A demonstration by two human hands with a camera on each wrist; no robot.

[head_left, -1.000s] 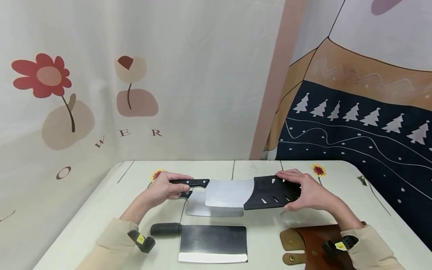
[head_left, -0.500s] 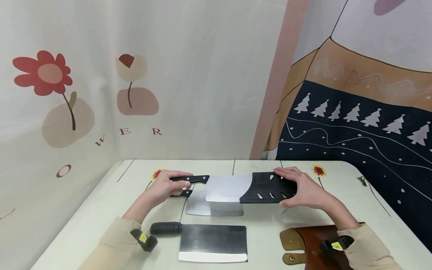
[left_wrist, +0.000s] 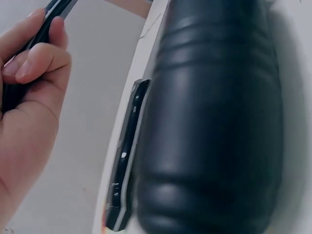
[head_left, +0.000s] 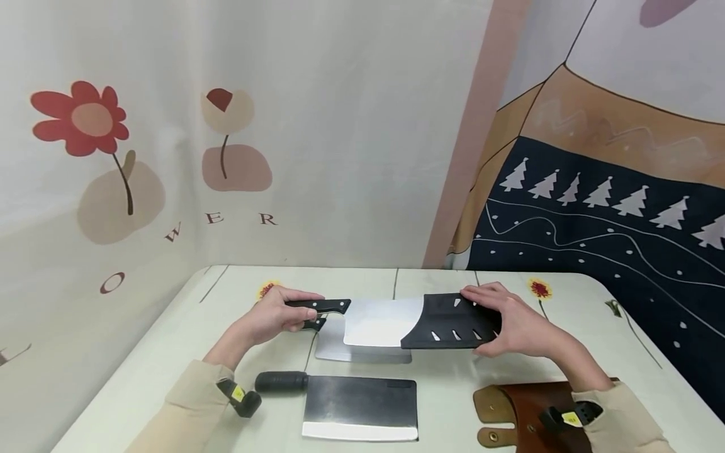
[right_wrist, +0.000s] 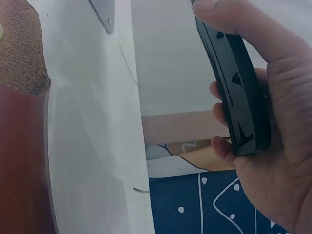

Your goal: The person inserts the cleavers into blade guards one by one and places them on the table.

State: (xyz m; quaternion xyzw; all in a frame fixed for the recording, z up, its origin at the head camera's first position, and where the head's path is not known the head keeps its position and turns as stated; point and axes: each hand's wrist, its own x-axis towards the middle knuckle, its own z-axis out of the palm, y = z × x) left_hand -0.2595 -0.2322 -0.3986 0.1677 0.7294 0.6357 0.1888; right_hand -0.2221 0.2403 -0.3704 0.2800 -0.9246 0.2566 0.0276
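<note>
My left hand (head_left: pixel 279 316) grips the black riveted handle of a cleaver (head_left: pixel 378 322), held level above the table. Over the far end of its blade sits a black slotted blade guard (head_left: pixel 447 322), and the tip inside is hidden. My right hand (head_left: pixel 518 319) holds the guard's right end, thumb below and fingers on top. In the right wrist view the guard (right_wrist: pixel 239 97) lies between thumb and fingers. Partly behind the held cleaver, a second cleaver (head_left: pixel 365 355) with a black handle lies on the table.
A larger cleaver (head_left: pixel 362 406) with a round black handle (head_left: pixel 281 382) lies nearer the front of the table (head_left: pixel 447 390). At front right is a brown leather sheath (head_left: pixel 544 402) with snap straps, partly under my right forearm. A printed curtain (head_left: pixel 340 157) hangs behind.
The guard has levelled out and shifted slightly left over the blade. The held cleaver and guard rose a little, then came down again. Both hands keep their hold.
</note>
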